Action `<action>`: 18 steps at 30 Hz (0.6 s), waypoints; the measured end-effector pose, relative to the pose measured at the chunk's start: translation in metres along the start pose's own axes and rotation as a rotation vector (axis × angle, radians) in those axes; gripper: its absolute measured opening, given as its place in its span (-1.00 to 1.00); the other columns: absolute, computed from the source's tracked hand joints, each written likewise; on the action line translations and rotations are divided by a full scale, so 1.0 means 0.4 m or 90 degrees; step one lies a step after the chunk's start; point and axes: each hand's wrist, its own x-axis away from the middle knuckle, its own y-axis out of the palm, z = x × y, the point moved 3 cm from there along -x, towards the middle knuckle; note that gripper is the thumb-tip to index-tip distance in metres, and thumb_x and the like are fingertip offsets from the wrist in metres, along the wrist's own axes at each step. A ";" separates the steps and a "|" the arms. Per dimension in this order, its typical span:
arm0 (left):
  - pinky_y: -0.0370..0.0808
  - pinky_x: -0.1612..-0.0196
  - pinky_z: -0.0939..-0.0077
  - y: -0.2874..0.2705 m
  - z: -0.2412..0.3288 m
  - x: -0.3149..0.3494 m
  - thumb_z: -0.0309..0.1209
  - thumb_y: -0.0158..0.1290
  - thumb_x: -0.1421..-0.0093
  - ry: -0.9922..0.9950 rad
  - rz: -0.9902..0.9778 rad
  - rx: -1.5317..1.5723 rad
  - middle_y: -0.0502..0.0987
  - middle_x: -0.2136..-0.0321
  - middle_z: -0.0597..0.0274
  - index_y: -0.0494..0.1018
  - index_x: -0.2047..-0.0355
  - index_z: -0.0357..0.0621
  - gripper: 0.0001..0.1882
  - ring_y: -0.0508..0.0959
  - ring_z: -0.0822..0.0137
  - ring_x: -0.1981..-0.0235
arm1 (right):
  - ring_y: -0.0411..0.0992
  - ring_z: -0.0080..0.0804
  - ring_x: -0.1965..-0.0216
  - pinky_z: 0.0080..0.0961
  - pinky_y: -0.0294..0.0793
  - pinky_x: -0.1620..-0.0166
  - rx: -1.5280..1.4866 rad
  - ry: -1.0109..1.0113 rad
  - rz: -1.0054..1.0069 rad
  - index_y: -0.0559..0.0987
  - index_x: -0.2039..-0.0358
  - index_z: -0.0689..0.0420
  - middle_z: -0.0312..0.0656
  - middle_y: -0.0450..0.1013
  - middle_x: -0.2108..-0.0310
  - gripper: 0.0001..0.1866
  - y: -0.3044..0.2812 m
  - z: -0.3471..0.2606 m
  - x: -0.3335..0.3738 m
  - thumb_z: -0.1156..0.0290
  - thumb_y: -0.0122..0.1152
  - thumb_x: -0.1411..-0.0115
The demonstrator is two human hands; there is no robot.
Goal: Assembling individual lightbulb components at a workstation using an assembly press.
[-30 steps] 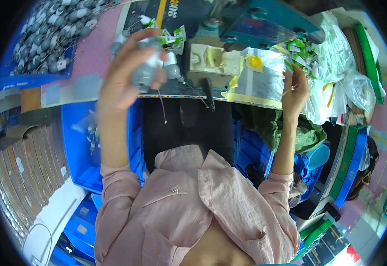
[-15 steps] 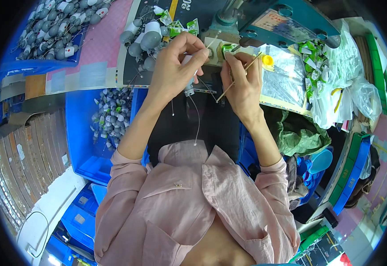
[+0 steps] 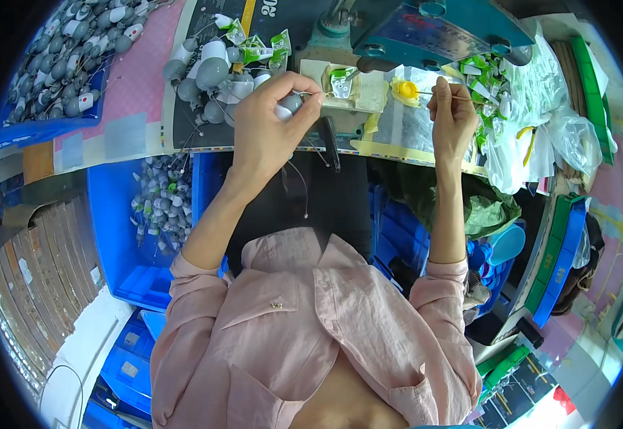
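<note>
My left hand [image 3: 272,118] is closed around a grey-and-white bulb-shaped part [image 3: 293,104], mostly hidden by the fingers, with thin wires hanging below. My right hand [image 3: 454,121] pinches a thin wooden stick [image 3: 426,93]. The stick's tip reaches into a small yellow cup [image 3: 406,89] on the bench. Between the hands, a green-and-white flat piece [image 3: 341,83] rests on a pale block [image 3: 367,93] beneath a blue-green press [image 3: 433,36].
Several grey-and-white bulb parts [image 3: 213,73] lie left of the press. Blue bins with more stand at the far left [image 3: 54,125] and below the bench [image 3: 108,229]. Green-and-white pieces [image 3: 494,93] and clear plastic bags [image 3: 540,93] lie at the right.
My right hand has moved right with the stick, from beside the green-and-white piece to the yellow cup. My left hand stays near the block, still holding the bulb part. The view has shifted slightly.
</note>
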 end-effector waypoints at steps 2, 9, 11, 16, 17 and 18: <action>0.47 0.33 0.49 0.009 0.001 0.006 -0.45 0.25 -0.16 0.045 0.007 -0.009 0.59 0.42 0.21 0.56 0.30 -0.17 -0.88 0.57 0.32 0.42 | 0.26 -0.72 0.59 -0.70 0.22 0.49 0.057 -0.032 -0.003 0.56 0.42 0.22 -0.37 0.40 0.64 -0.69 0.012 0.007 -0.002 0.26 0.17 -0.40; 0.50 0.34 0.39 0.029 0.033 0.041 -0.49 0.25 -0.15 0.180 -0.003 -0.113 0.54 0.40 0.21 0.54 0.29 -0.14 -0.87 0.59 0.14 0.40 | 0.27 -0.70 0.59 -0.67 0.24 0.49 0.157 -0.089 -0.028 0.55 0.39 0.24 -0.34 0.41 0.63 -0.65 0.030 0.011 0.000 0.23 0.09 -0.43; 0.53 0.36 0.38 0.047 0.041 0.056 -0.50 0.23 -0.15 0.286 -0.013 -0.144 0.54 0.32 0.22 0.52 0.31 -0.11 -0.88 0.59 0.15 0.37 | 0.22 -0.71 0.61 -0.71 0.18 0.53 -0.059 -0.051 -0.026 0.55 0.37 0.22 -0.36 0.38 0.63 -0.66 0.028 -0.001 -0.008 0.23 0.07 -0.45; 0.56 0.40 0.48 0.081 0.042 0.080 -0.53 0.26 0.02 0.375 -0.032 -0.338 0.57 0.00 0.29 0.48 0.34 -0.15 -0.78 0.50 0.30 0.38 | 0.23 -0.65 0.68 -0.69 0.09 0.60 -0.308 0.055 -0.160 0.53 0.33 0.22 -0.29 0.40 0.62 -0.68 0.089 -0.114 0.024 0.27 -0.03 -0.48; 0.56 0.40 0.48 0.082 0.040 0.080 -0.53 0.26 0.02 0.373 -0.032 -0.340 0.57 0.00 0.29 0.48 0.34 -0.15 -0.78 0.50 0.30 0.38 | 0.24 -0.65 0.67 -0.68 0.10 0.60 -0.319 0.073 -0.162 0.53 0.33 0.23 -0.29 0.40 0.61 -0.68 0.112 -0.117 0.031 0.28 -0.03 -0.48; 0.56 0.40 0.48 0.085 0.035 0.080 -0.52 0.25 0.02 0.372 -0.034 -0.353 0.57 -0.01 0.29 0.48 0.34 -0.14 -0.77 0.50 0.30 0.37 | 0.24 -0.66 0.67 -0.69 0.10 0.60 -0.302 0.052 -0.170 0.53 0.32 0.23 -0.29 0.41 0.61 -0.69 0.134 -0.125 0.041 0.28 -0.02 -0.47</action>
